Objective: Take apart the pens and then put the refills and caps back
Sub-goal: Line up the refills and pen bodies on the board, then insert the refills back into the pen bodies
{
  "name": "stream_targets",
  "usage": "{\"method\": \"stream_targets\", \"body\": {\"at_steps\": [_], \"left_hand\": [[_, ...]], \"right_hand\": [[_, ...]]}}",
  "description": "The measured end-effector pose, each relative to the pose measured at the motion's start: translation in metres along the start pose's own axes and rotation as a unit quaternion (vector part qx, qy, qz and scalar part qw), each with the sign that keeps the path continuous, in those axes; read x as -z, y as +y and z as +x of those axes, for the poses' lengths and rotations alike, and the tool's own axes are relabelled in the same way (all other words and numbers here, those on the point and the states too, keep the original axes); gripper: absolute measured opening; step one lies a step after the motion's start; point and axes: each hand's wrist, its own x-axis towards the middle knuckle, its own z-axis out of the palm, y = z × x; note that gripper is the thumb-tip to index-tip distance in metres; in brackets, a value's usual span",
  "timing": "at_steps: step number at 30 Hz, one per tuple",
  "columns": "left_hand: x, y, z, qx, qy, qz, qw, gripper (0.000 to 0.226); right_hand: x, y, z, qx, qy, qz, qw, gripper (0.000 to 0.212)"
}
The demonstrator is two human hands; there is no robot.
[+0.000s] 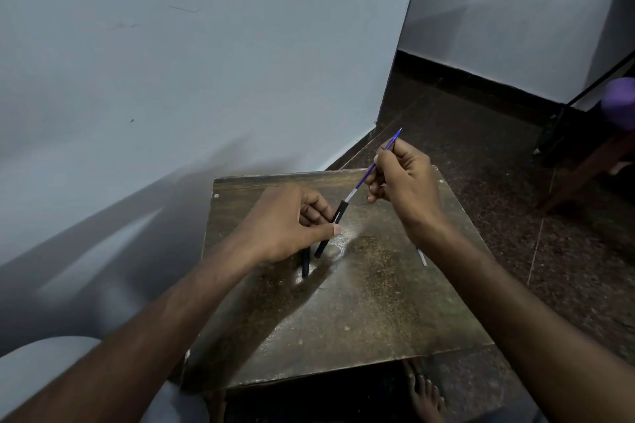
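Left hand (285,223) grips matte black pen barrel (331,228) above the table (360,302) centre; right hand (405,182) pinches thin purple refill (369,172) entering its far end. Two black barrels visible, the second (305,264) lying on the table just near-left; one loose refill (422,256) lies right.

The lower half of the desk (360,312) lies bare, giving a hand free passage there. At frame centre, a black pen part (305,264) lies on the desk, and a thin refill (422,256) lies near the right edge. The wall (171,79) closes off the left side.
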Motion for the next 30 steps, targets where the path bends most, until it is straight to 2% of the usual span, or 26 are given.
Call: {"method": "stream_targets", "body": {"at_steps": [4,9,12,14,16,19,22,26,30], "left_hand": [[0.0,0.002,-0.001,-0.006,0.002,0.008,1.0,0.014],[0.005,0.001,0.0,-0.005,0.029,0.026,0.999,0.013],[0.014,0.0,0.001,-0.001,0.067,0.016,0.998,0.01],[0.021,-0.001,0.001,0.003,0.112,0.012,0.994,0.017],[0.03,-0.003,0.0,0.011,0.163,0.007,0.987,0.02],[0.043,-0.007,-0.003,0.014,0.208,-0.002,0.978,0.015],[0.048,-0.008,-0.004,0.014,0.22,-0.01,0.975,0.012],[0.047,-0.008,-0.002,0.014,0.214,-0.008,0.977,0.014],[0.044,-0.009,-0.002,0.012,0.211,-0.005,0.977,0.019]], "right_hand": [[-0.003,0.004,-0.001,0.018,-0.027,-0.034,0.999,0.017],[-0.006,0.007,-0.007,0.085,-0.144,-0.155,0.974,0.019],[-0.011,0.009,-0.008,0.098,-0.12,-0.179,0.972,0.028],[-0.012,0.011,-0.008,0.108,-0.114,-0.226,0.961,0.022],[-0.014,0.014,-0.009,0.125,-0.146,-0.296,0.936,0.017],[-0.023,0.02,-0.013,0.133,-0.21,-0.424,0.871,0.043],[-0.037,0.023,-0.018,0.131,-0.23,-0.503,0.823,0.061],[-0.05,0.02,-0.02,0.143,-0.223,-0.539,0.799,0.065],[-0.057,0.018,-0.019,0.137,-0.238,-0.553,0.787,0.059]]}}
